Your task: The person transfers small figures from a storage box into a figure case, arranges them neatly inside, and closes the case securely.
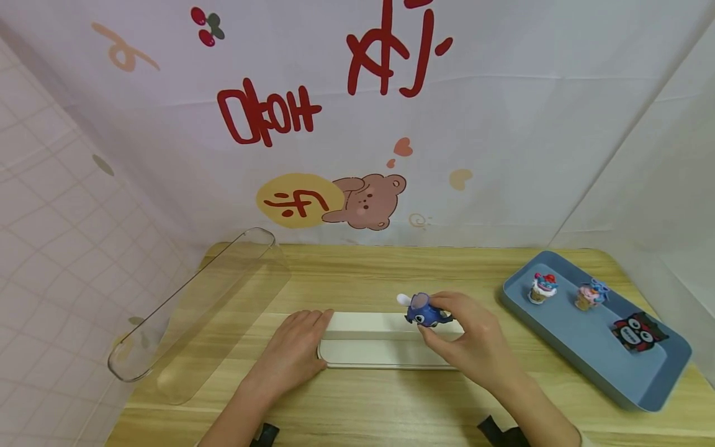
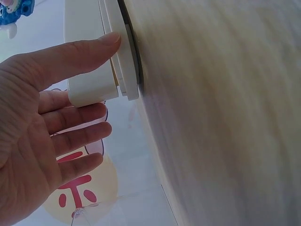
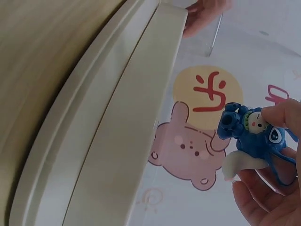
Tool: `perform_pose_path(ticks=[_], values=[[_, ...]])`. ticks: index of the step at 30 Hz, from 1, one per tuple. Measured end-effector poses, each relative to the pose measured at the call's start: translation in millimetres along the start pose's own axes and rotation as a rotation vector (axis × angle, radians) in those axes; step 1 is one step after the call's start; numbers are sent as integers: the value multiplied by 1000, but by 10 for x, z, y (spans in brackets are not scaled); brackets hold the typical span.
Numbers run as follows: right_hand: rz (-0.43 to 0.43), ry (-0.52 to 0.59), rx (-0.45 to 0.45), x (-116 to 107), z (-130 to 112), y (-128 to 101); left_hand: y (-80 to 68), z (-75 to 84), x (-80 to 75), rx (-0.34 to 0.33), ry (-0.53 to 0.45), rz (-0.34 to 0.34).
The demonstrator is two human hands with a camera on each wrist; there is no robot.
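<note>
my right hand pinches a small blue plastic cartoon figurine just above the long white stepped plastic base, lying left-to-right before me, while my left hand, fingers straight, steadies its left end.

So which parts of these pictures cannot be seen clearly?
- Head view: the blue figurine is partly covered by the right hand.
- Head view: faces of the three toys in the blue tray are too small.
- Left wrist view: the wooden table is blurred.
</note>
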State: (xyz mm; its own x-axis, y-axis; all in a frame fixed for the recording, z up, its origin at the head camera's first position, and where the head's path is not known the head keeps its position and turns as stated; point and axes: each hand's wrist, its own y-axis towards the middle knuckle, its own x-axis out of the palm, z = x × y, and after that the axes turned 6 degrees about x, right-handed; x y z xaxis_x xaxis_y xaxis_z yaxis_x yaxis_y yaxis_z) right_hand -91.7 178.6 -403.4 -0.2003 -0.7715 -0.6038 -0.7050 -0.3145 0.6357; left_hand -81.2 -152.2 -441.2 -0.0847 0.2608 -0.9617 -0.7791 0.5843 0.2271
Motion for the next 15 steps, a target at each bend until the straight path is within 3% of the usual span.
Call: perform_pose_path(ticks=[6, 15], values=[[-35, 6, 31, 81, -84, 18, -1, 4, -7, 0, -5, 6], [-31, 28, 6, 266, -152, 30, 3, 6, -6, -5, -8, -5]])
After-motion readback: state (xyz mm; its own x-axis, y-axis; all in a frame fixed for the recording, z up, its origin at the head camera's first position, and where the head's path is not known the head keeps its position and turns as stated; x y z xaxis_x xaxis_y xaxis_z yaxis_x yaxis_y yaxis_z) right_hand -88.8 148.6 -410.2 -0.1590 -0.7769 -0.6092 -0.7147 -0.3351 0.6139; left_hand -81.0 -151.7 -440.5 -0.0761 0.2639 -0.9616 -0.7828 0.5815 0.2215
